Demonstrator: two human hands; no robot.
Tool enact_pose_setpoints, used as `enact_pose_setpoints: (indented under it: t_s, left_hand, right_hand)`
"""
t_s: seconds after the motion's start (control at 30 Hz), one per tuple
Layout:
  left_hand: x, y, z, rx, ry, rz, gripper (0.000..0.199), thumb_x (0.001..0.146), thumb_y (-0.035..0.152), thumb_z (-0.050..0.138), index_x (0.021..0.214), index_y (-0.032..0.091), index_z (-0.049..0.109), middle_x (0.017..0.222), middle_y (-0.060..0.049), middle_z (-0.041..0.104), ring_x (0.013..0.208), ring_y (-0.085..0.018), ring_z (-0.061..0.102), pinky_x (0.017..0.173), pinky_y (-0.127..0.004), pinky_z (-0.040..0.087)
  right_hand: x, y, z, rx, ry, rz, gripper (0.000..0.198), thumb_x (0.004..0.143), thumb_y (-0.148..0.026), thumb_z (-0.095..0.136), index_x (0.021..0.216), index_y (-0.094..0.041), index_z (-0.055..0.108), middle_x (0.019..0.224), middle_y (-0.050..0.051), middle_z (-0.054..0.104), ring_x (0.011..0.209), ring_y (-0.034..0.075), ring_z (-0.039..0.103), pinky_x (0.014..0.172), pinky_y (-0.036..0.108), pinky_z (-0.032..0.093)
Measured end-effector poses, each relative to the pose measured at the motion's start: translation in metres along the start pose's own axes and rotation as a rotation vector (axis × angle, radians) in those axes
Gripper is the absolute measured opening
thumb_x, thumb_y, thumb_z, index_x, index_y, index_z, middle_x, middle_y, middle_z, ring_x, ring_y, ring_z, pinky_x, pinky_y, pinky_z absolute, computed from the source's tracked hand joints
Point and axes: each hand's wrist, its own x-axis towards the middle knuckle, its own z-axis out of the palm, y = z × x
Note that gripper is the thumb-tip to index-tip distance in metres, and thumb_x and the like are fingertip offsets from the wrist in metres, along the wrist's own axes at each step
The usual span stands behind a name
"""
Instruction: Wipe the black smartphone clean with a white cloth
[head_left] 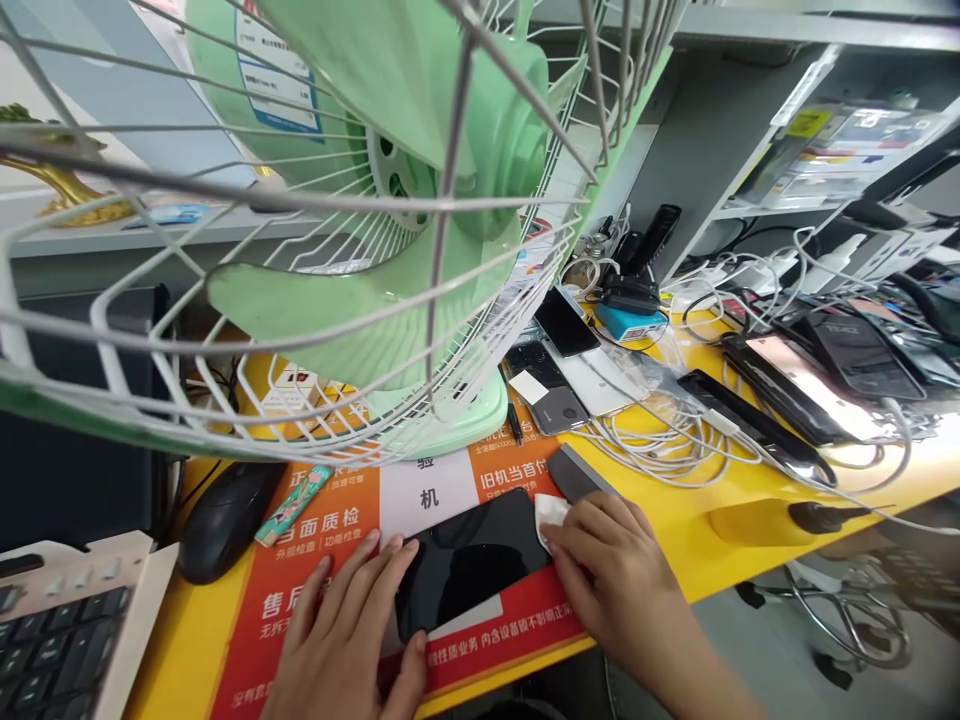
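A black smartphone (469,565) lies screen up on the red and orange printed mat (322,540). My left hand (352,625) holds its left end, the fingertips at the upper corner and the thumb by the lower edge. Pinched in my right hand (619,570) is a small white tissue (550,515), touching the right end of the phone. The fingers of that hand are closed and partly cover the tissue. Just beyond my right hand lies a dark grey flat bar (579,474).
A green caged fan (420,270) looms close above the desk. Left are a black mouse (225,520), a green packet (294,505) and a keyboard (64,640). Right are several phones (802,375), coiled white cables (652,450) and a yellow bottle (750,522) lying at the edge.
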Motion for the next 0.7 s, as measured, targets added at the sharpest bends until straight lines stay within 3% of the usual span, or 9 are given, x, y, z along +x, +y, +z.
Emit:
enact_pose_setpoints:
  t_s: [0.17, 0.3, 0.4, 0.5, 0.7]
  left_hand:
    - [0.003, 0.002, -0.001, 0.018, 0.052, 0.03, 0.052, 0.091, 0.031, 0.046, 0.141, 0.018, 0.045, 0.134, -0.004, 0.065, 0.125, -0.026, 0.057, 0.106, -0.043, 0.033]
    - [0.002, 0.003, -0.001, 0.03, 0.065, 0.008, 0.061, 0.09, 0.031, 0.047, 0.148, 0.016, 0.036, 0.133, -0.007, 0.066, 0.122, -0.029, 0.059, 0.103, -0.045, 0.038]
    - [0.0, 0.004, -0.001, 0.012, 0.03, -0.023, 0.068, 0.09, 0.031, 0.048, 0.153, 0.018, 0.027, 0.133, -0.007, 0.065, 0.122, -0.03, 0.059, 0.104, -0.047, 0.04]
    - [-0.001, 0.004, 0.0, 0.007, 0.033, -0.017, 0.067, 0.09, 0.031, 0.048, 0.153, 0.017, 0.028, 0.133, -0.008, 0.066, 0.122, -0.03, 0.059, 0.105, -0.047, 0.039]
    - [0.0, 0.004, 0.001, 0.007, 0.012, -0.021, 0.061, 0.091, 0.032, 0.047, 0.148, 0.017, 0.034, 0.133, -0.006, 0.066, 0.126, -0.028, 0.056, 0.107, -0.045, 0.034]
  right_hand:
    - [0.032, 0.002, 0.009, -0.088, -0.031, -0.042, 0.018, 0.093, -0.015, 0.056, 0.082, -0.021, 0.068, 0.079, 0.003, 0.062, 0.087, 0.02, 0.051, 0.082, 0.035, 0.039]
    - [0.042, 0.0, 0.014, -0.126, -0.051, -0.016, 0.019, 0.094, -0.016, 0.056, 0.08, -0.021, 0.068, 0.078, 0.002, 0.062, 0.086, 0.019, 0.052, 0.081, 0.034, 0.038]
    - [0.032, 0.001, 0.017, -0.138, 0.028, -0.041, 0.017, 0.095, -0.017, 0.055, 0.085, -0.021, 0.069, 0.08, 0.003, 0.062, 0.087, 0.019, 0.053, 0.081, 0.034, 0.039]
    - [0.013, 0.0, 0.017, -0.095, 0.103, -0.034, 0.017, 0.096, -0.016, 0.054, 0.094, -0.02, 0.07, 0.08, 0.003, 0.063, 0.086, 0.019, 0.053, 0.081, 0.035, 0.039]
    - [-0.016, -0.012, 0.008, -0.085, 0.091, 0.002, 0.017, 0.096, -0.014, 0.054, 0.104, -0.021, 0.068, 0.089, 0.003, 0.065, 0.09, 0.02, 0.053, 0.087, 0.036, 0.038]
